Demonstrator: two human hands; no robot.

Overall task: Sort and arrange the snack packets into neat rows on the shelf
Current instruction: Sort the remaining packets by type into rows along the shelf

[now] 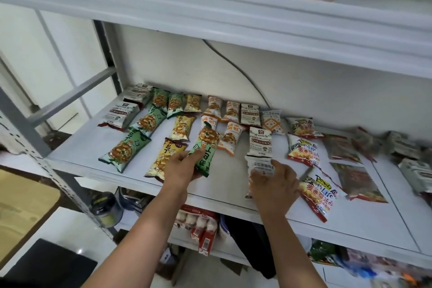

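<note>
Main risk, as a judgement: sweeping the yellow glossy plastic packet (163, 159), just beside and partly under the left hand (180, 170), out of its column while carrying the green glossy plastic snack packet (207, 147) across towards the matching green ones at left. Slick film, so a possible slip from a loose hold. Also a chance of nudging the red-and-yellow printed packet (318, 196), skewed near the front lip of the white flat shelf board (77, 154), off the edge with the right hand (274, 186). Left fingers (195, 154) curled round the green packet's near end, its far end overlapping an orange-and-white packet. Right fingers (279, 166) clamped on the near part of a white crinkly packet (259, 167), barcode side up, on or just over the shelf; cannot tell which.
</note>
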